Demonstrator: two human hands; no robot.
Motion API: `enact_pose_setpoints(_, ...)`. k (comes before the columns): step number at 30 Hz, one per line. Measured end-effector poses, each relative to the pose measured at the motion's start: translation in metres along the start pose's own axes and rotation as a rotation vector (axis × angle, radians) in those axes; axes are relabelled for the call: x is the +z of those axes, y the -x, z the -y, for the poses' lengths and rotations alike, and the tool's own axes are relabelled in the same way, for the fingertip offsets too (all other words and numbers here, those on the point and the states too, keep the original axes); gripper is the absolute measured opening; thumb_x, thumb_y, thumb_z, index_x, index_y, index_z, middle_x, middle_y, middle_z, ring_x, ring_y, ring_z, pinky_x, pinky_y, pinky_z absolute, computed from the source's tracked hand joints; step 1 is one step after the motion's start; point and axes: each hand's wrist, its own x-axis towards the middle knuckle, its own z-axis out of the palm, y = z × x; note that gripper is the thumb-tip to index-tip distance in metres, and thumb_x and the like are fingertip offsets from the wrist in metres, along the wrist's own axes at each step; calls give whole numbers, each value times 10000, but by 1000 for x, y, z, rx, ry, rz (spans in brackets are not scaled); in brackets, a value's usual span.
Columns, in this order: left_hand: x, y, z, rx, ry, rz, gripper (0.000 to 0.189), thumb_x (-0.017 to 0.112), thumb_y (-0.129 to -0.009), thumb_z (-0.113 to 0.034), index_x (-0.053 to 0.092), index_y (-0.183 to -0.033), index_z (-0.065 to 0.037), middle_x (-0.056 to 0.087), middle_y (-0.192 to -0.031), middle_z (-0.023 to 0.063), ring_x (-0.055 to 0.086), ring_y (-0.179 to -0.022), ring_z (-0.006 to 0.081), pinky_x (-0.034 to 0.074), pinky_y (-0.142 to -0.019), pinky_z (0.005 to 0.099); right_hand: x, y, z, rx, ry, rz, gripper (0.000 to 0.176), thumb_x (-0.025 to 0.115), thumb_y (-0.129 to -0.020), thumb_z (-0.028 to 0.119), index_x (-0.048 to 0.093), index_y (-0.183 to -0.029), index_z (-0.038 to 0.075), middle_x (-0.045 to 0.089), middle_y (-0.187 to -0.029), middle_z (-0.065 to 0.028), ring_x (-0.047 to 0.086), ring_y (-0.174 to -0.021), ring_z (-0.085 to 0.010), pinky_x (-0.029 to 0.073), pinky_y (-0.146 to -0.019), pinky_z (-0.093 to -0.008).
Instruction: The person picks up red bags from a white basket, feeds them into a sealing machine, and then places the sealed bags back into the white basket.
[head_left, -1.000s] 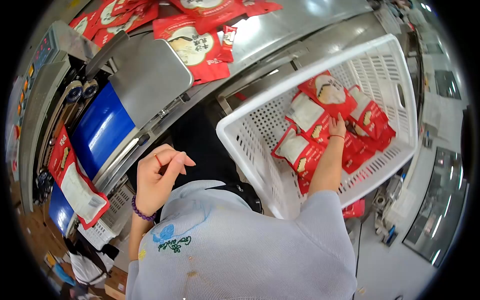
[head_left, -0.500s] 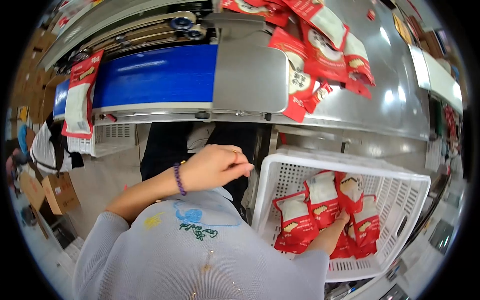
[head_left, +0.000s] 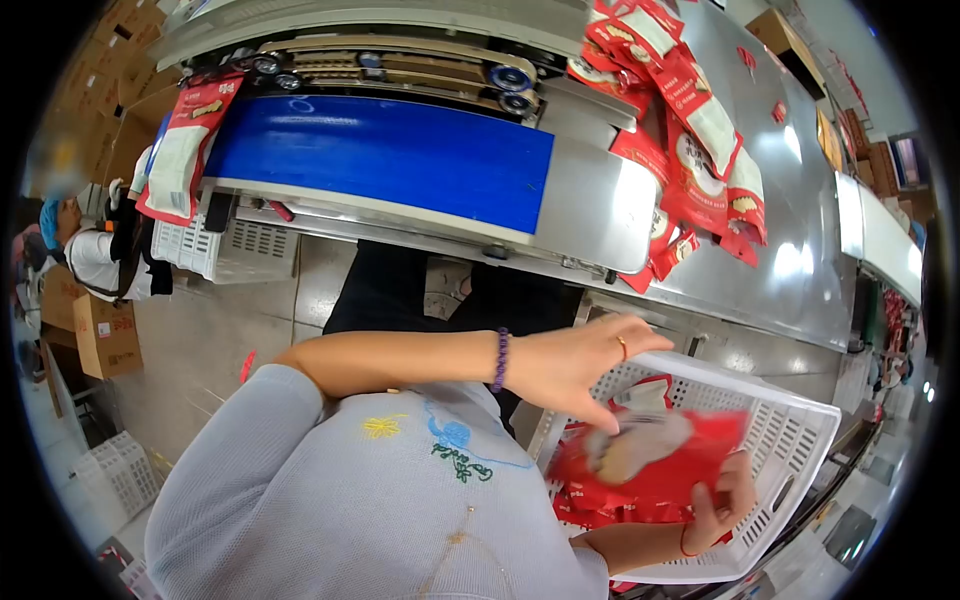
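My right hand (head_left: pixel 722 503) grips the right end of a red snack bag (head_left: pixel 645 450) with a pale printed patch, held above the basket and slightly blurred. My left hand (head_left: pixel 580 365), a purple bead bracelet at its wrist, reaches across to the bag's other side. Its fingers and thumb are spread apart, the thumb tip close to the bag's upper left edge; whether it touches cannot be made out. Below, the white plastic basket (head_left: pixel 785 400) holds several more red bags (head_left: pixel 640 393), partly hidden by the lifted one.
A blue conveyor belt (head_left: pixel 380 150) runs ahead, with one red-and-white bag (head_left: pixel 190 150) at its left end. Several red bags (head_left: pixel 695 185) lie piled on the steel table (head_left: pixel 800 290). Another white basket (head_left: pixel 255 250) stands beneath the belt; cardboard boxes (head_left: pixel 108 335) stand at left.
My right hand has raised a bag from among those in the basket. My left hand has moved right toward it, its fingers opening. The view has shifted, with the belt appearing farther right.
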Motion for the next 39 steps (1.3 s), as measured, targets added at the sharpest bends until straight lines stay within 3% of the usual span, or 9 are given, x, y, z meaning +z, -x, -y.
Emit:
enact_pose_setpoints(3, -4, 15, -1, -27, 210, 71, 1085, 839, -681, -264, 143, -1478, -26, 410, -1347, 222, 389, -1285, 330, 333, -1072, 377, 53, -36, 34, -478, -140, 347, 242, 728, -532, 114, 526, -640, 36, 500, -608, -69, 445, -567, -207, 339, -534, -333)
enact_pose_setpoints(7, -24, 59, -10, -35, 338, 75, 438, 810, -728, -144, 634, -1112, -29, 627, -975, 61, 609, -913, 176, 471, -836, 278, 100, -51, 62, -774, -410, 525, 194, 681, -606, 151, 530, -661, 43, 529, -695, -78, 463, -679, -185, 329, -552, -320)
enact_pose_setpoints(11, -47, 85, -35, 72, 459, -478, 206, 782, -748, -32, 582, -795, -38, 467, -791, -2, 459, -715, 96, 388, -646, 243, 146, -75, 87, -312, -163, -378, 716, 744, -714, 328, 470, -1279, -17, 540, -1244, -163, 587, -993, -230, 463, -879, -338)
enact_pose_setpoints(13, -62, 88, -26, 90, 565, -586, 229, 772, -745, 12, 550, -766, -38, 464, -799, -14, 446, -713, 72, 388, -654, 225, 161, -86, 70, -69, -345, -48, 871, 740, -759, 368, 308, -1411, -14, 428, -1393, -162, 540, -1150, -241, 401, -1007, -364)
enact_pose_setpoints(18, -81, 83, -33, -47, 596, -630, 276, 798, -723, 14, 583, -888, -35, 492, -857, -19, 497, -788, 43, 412, -727, 199, 212, -78, 6, 269, -653, -162, 385, 533, -966, 111, 455, -1320, -18, 575, -1244, -101, 578, -1084, -174, 457, -929, -303)
enact_pose_setpoints(21, -99, 84, -11, -1, 612, -431, 396, 806, -722, -34, 642, -1080, 8, 545, -950, -9, 539, -906, 78, 447, -821, 228, 217, -100, -1, 252, -657, -201, 340, 529, -980, 142, 498, -1279, -17, 601, -1198, -83, 577, -1071, -153, 461, -905, -302)
enact_pose_setpoints(27, -132, 44, 22, -347, 335, -788, 182, 806, -742, -87, 634, -744, -29, 534, -673, -54, 500, -635, 34, 427, -636, 195, 217, -147, -35, 95, -123, -211, 214, 574, -964, 148, 625, -1072, -29, 646, -1019, -24, 563, -900, -73, 461, -803, -242)
enact_pose_setpoints(35, -143, 3, 64, -281, 564, -755, 228, 739, -841, -246, 673, -838, -28, 651, -769, -6, 556, -657, 33, 454, -601, 191, 203, -188, -66, 391, -760, -330, 179, 608, -939, 125, 642, -1062, 0, 653, -987, -23, 592, -866, -77, 491, -748, -237)
enact_pose_setpoints(39, -148, -8, 81, -483, 424, -821, 251, 686, -876, -267, 705, -897, -18, 677, -804, 27, 552, -643, 42, 418, -556, 209, 201, -203, -91, 294, -487, -290, 173, 650, -894, 57, 653, -1051, -17, 656, -912, -19, 578, -784, -68, 474, -684, -218)
